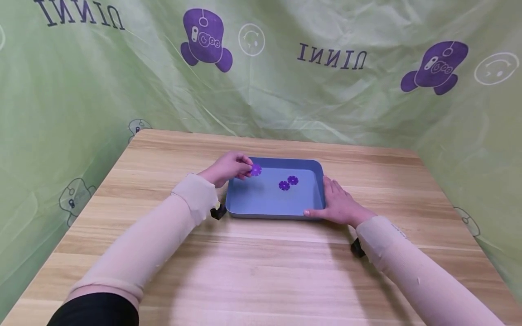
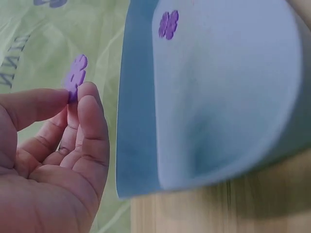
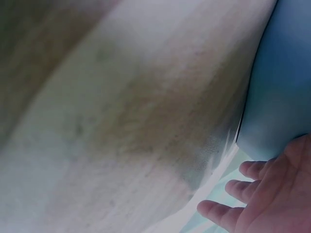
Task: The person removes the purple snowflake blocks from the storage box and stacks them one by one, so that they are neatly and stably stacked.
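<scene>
My left hand [image 1: 230,168] pinches a purple snowflake building disc [image 1: 256,170] between thumb and fingertips, above the left back part of a blue tray [image 1: 261,210]. In the left wrist view the disc [image 2: 77,76] stands on edge at the fingertips, its notched petals free. Two more purple discs [image 1: 284,185] lie close together on the tray floor, right of the middle. At the tray's right end my right hand [image 1: 340,203] lies against the outer wall with fairly straight fingers, the thumb along the front corner. In the right wrist view its fingers [image 3: 221,213] extend beside the tray wall.
The tray stands on a wooden table [image 1: 261,271], toward its far side. A green printed cloth [image 1: 269,104] hangs behind the table and at both sides. Small black devices [image 1: 218,211] sit under both wrists, close to the tabletop.
</scene>
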A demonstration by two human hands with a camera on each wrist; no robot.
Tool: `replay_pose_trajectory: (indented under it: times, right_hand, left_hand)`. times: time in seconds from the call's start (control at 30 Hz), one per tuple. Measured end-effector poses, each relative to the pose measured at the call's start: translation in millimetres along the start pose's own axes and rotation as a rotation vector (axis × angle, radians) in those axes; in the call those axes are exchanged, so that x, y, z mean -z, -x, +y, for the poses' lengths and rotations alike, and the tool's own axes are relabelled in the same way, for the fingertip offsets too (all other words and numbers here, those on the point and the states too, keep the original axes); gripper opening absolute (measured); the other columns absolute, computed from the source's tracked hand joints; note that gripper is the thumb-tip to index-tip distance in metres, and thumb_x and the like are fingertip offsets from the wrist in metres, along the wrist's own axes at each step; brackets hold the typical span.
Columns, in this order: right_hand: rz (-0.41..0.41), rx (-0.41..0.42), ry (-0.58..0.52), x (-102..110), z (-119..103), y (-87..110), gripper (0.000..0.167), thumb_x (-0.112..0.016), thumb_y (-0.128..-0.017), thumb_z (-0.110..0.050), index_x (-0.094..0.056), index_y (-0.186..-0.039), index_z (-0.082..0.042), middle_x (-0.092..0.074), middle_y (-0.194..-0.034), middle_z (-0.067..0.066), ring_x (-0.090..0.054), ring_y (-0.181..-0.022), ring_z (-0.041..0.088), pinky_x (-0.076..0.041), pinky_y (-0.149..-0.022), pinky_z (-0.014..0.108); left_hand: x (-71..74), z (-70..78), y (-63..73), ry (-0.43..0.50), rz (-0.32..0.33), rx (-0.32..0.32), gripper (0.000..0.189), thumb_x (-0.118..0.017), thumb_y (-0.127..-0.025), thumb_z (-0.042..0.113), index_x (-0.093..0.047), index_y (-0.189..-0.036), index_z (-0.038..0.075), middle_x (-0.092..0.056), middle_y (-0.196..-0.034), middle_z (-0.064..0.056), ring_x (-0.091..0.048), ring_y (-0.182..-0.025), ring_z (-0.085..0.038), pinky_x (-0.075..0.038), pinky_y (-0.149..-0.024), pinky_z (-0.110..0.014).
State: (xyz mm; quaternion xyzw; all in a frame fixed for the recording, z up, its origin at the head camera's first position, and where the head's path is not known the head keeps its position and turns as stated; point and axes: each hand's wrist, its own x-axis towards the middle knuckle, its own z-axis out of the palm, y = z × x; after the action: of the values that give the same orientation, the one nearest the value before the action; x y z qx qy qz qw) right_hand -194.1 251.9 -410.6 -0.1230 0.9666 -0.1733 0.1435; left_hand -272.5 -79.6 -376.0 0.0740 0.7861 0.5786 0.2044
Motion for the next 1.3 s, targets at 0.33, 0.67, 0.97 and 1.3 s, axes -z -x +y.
replay_pose_trajectory:
  times: [0.33, 0.67, 0.97, 1.3]
  right_hand:
    - [0.008, 0.007, -0.008, -0.3, 1.8, 0.2, 0.132, -0.072, -0.084, -0.068, 0.001, -0.157, 0.014, -0.007, -0.162, 0.039, -0.009, -0.149, 0.057, -0.017, -0.116, 0.072]
    - [0.023, 0.023, -0.020, -3.6, 5.0, -1.1, 0.132, -0.071, -0.084, -0.070, -0.001, -0.157, 0.013, -0.009, -0.163, 0.037, -0.011, -0.149, 0.056, -0.018, -0.118, 0.070]
    - [0.031, 0.024, -0.018, -1.8, 3.3, 1.8, 0.131, -0.072, -0.084, -0.069, -0.002, -0.157, 0.014, -0.010, -0.162, 0.038, -0.012, -0.148, 0.057, -0.019, -0.116, 0.072]
    - [0.025, 0.018, -0.019, -1.3, 2.9, 3.1, 0.131, -0.072, -0.084, -0.068, -0.002, -0.157, 0.015, -0.009, -0.163, 0.038, -0.011, -0.149, 0.057, -0.019, -0.116, 0.072]
  left_hand:
    - [26.1, -11.1, 11.5, 0.070, 0.044, 0.009, 0.008, -0.052, -0.105, -0.003, -0.057, -0.108, -0.007, -0.065, -0.099, -0.013, -0.066, -0.081, -0.014, -0.060, -0.087, -0.035]
    - [46.4, -13.6, 19.2, 0.095, 0.108, -0.004, 0.008, -0.053, -0.104, -0.003, -0.055, -0.109, -0.009, -0.064, -0.098, -0.011, -0.066, -0.084, -0.014, -0.060, -0.085, -0.030]
    - [65.0, -20.7, 28.8, 0.073, 0.164, 0.014, 0.010, -0.054, -0.105, 0.000, -0.055, -0.112, -0.007, -0.063, -0.104, -0.010, -0.064, -0.094, -0.017, -0.057, -0.094, -0.034]
    - [93.9, -36.2, 42.5, 0.058, 0.206, 0.059, 0.014, -0.052, -0.107, 0.003, -0.055, -0.116, -0.007, -0.064, -0.100, -0.005, -0.065, -0.091, -0.013, -0.057, -0.085, -0.025]
